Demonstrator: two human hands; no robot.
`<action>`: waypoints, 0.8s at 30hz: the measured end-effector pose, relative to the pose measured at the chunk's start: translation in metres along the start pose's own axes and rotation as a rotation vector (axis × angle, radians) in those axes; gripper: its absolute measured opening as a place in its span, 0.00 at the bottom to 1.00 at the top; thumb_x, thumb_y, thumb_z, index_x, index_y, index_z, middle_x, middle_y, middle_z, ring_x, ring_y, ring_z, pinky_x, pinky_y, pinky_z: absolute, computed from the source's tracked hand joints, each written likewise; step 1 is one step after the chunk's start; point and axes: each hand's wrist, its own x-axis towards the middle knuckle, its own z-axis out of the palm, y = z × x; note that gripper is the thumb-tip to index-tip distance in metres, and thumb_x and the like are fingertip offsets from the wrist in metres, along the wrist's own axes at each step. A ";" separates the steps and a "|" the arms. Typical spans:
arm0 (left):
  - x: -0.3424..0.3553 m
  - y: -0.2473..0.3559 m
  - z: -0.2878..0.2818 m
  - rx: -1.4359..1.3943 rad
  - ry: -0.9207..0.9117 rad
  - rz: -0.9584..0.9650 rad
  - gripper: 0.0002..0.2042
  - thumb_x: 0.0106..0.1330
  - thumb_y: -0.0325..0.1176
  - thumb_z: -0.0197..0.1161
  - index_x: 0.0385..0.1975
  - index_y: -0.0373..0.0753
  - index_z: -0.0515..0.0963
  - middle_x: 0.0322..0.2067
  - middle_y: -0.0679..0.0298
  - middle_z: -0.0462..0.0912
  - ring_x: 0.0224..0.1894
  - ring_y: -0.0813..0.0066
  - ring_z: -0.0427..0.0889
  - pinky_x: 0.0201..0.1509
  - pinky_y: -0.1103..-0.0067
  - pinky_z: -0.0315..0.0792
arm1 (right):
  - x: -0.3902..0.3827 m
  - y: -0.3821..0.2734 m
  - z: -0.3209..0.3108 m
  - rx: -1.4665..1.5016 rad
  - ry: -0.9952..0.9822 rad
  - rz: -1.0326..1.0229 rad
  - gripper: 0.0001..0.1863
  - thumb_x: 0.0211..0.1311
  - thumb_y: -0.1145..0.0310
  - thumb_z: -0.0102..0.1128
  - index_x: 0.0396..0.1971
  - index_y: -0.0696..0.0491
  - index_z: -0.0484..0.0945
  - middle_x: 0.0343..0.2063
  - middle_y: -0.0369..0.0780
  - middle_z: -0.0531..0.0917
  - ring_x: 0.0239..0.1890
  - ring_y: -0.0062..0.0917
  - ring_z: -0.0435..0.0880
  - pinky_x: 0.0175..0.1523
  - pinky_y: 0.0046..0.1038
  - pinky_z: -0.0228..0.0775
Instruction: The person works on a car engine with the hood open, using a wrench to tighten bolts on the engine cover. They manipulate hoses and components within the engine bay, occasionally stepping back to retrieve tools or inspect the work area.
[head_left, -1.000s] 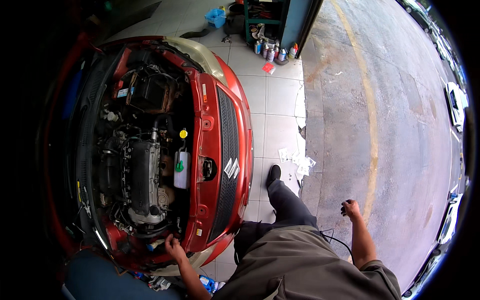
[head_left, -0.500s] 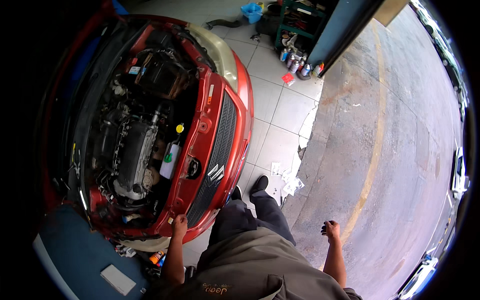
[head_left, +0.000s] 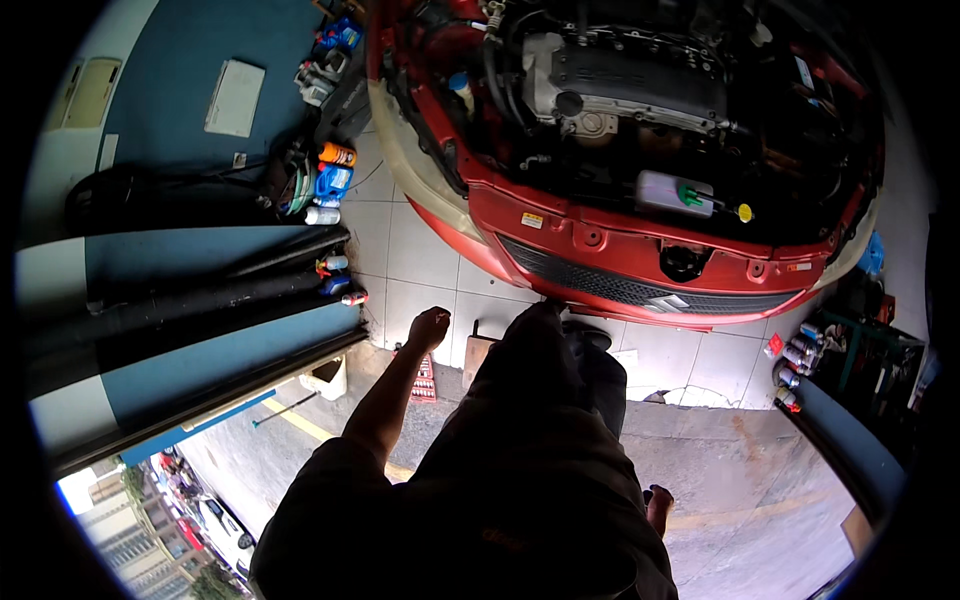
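My left hand (head_left: 430,328) hangs over the tiled floor in front of the red car (head_left: 610,235), apart from its bumper. Its fingers are curled closed; whatever they may hold is too small to make out. Low beside my body, my right hand (head_left: 658,500) is partly in shadow with its fingers curled in, and their contents are hidden. The car's hood is up, showing the dark engine cover (head_left: 640,75) and a white reservoir (head_left: 665,193) with something green on it. Below my left hand lies a red tool case (head_left: 424,380) with several small pieces.
Bottles and cans (head_left: 335,180) stand by the blue wall at left. More spray cans (head_left: 797,353) sit near a dark green rack (head_left: 850,350) at right. A pale bin (head_left: 327,378) stands beyond the door edge. White paper (head_left: 625,360) lies on the tiles near my feet.
My view has turned left, so the car now lies ahead of me. My left hand has come away from the car's front edge. My right hand is now lower beside my body.
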 end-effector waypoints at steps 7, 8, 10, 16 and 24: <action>-0.099 -0.141 0.049 -0.154 0.145 -0.590 0.16 0.67 0.46 0.55 0.45 0.47 0.84 0.43 0.51 0.86 0.48 0.50 0.84 0.52 0.60 0.77 | 0.058 -0.243 -0.034 -0.101 0.167 -0.300 0.11 0.62 0.63 0.57 0.40 0.52 0.78 0.23 0.39 0.79 0.18 0.27 0.77 0.22 0.30 0.68; -0.123 -0.145 0.059 -0.198 0.143 -0.670 0.16 0.67 0.46 0.55 0.44 0.47 0.84 0.44 0.51 0.86 0.48 0.49 0.84 0.53 0.60 0.77 | 0.068 -0.280 -0.033 -0.122 0.040 -0.324 0.10 0.62 0.62 0.58 0.38 0.52 0.78 0.24 0.39 0.79 0.18 0.28 0.77 0.21 0.28 0.67; -0.152 -0.150 0.076 -0.230 0.123 -0.750 0.16 0.66 0.45 0.54 0.45 0.48 0.84 0.44 0.49 0.85 0.49 0.49 0.84 0.54 0.61 0.77 | 0.046 -0.332 0.008 -0.125 -0.012 -0.463 0.10 0.61 0.61 0.60 0.36 0.51 0.77 0.25 0.38 0.79 0.19 0.27 0.79 0.23 0.29 0.71; -0.190 -0.118 0.114 -0.354 0.074 -0.815 0.17 0.65 0.47 0.52 0.44 0.48 0.84 0.45 0.49 0.85 0.50 0.47 0.83 0.53 0.60 0.77 | -0.017 -0.372 0.103 -0.467 -0.341 -0.760 0.15 0.67 0.61 0.56 0.43 0.57 0.77 0.27 0.41 0.82 0.20 0.27 0.81 0.24 0.27 0.76; -0.173 -0.066 0.129 -0.423 0.091 -0.595 0.16 0.67 0.46 0.51 0.45 0.49 0.83 0.45 0.49 0.85 0.49 0.47 0.84 0.53 0.60 0.77 | 0.033 -0.331 0.061 -0.557 -0.198 -0.457 0.11 0.62 0.66 0.58 0.40 0.56 0.78 0.25 0.43 0.83 0.18 0.30 0.83 0.21 0.32 0.78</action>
